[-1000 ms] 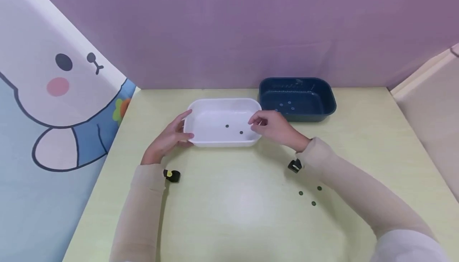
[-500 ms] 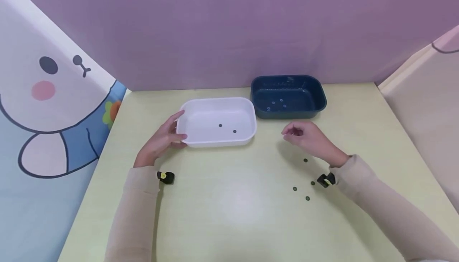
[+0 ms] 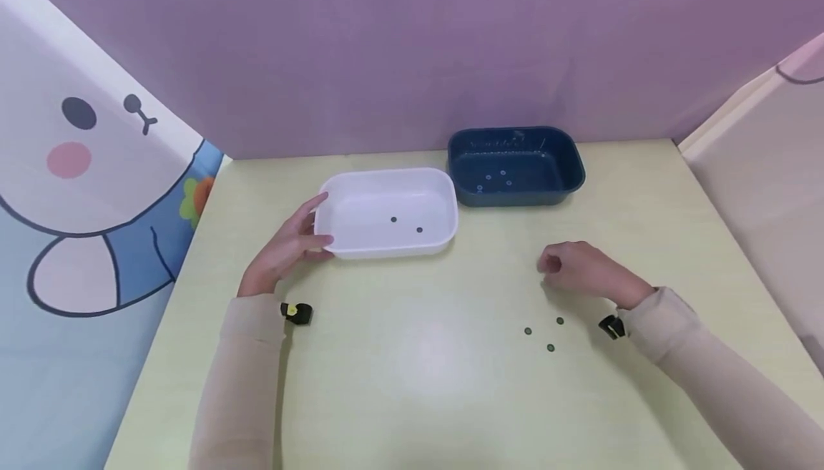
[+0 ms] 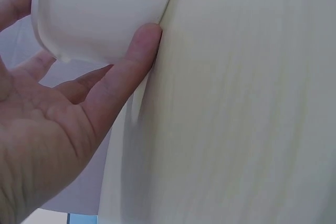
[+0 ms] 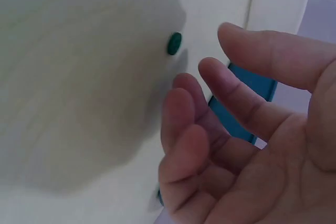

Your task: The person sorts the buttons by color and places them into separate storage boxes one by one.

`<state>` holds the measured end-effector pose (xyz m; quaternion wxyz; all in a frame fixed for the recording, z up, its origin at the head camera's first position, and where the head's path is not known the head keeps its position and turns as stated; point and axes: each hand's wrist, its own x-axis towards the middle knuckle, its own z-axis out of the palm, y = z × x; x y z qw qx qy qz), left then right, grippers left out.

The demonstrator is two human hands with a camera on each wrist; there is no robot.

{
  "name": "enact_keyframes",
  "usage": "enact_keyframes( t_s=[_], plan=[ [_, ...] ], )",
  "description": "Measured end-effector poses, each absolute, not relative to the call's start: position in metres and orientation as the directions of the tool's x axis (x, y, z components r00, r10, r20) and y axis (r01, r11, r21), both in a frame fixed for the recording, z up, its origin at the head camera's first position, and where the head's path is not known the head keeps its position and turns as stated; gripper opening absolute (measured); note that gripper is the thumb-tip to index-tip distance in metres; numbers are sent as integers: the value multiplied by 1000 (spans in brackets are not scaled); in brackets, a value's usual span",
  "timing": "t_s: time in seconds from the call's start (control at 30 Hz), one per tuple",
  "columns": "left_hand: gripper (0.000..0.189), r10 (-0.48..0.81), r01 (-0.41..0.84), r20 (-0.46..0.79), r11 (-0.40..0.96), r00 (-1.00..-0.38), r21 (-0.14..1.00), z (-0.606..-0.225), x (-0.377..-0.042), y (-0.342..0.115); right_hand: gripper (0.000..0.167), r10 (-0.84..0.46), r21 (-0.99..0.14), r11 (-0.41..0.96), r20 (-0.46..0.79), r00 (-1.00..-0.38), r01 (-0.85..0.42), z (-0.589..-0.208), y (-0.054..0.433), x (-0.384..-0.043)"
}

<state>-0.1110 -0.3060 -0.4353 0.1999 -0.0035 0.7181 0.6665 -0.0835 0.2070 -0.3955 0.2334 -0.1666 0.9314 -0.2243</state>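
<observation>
My left hand [image 3: 283, 248] grips the left end of a white tray [image 3: 360, 178], thumb along the near rim and fingers at the far side. In the left wrist view the thumb tip presses the corner of the white tray [image 4: 105, 9]. Two small dark green discs [image 3: 394, 219] lie inside it. To the right, my right hand [image 3: 586, 267] is low over the table. The right wrist view shows its thumb and index finger apart, the other fingers loosely curled, nothing between them. A green disc [image 5: 174, 44] lies on the table just beyond the fingertips.
A dark blue tray [image 3: 566, 184] with several small discs stands against the white one, near the purple back wall [image 3: 399, 48]. Three green discs [image 3: 550, 348] lie on the pale table [image 3: 386, 355] in front of my right hand. A cartoon-printed panel [image 3: 71, 241] borders the left side.
My right hand has moved from over the white tray rightward and down toward the table. A loose disc seen half a second ago is now hidden under it. The left hand stays on the tray.
</observation>
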Motion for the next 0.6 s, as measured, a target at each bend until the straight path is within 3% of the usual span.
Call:
enact_keyframes(
  t_s=[0.6],
  plan=[
    [89,262,-261,-283,116,-923,958,-434,-111,-304,9,-386,-428,877,-364,-848,-216,-409,209,-80]
  ],
)
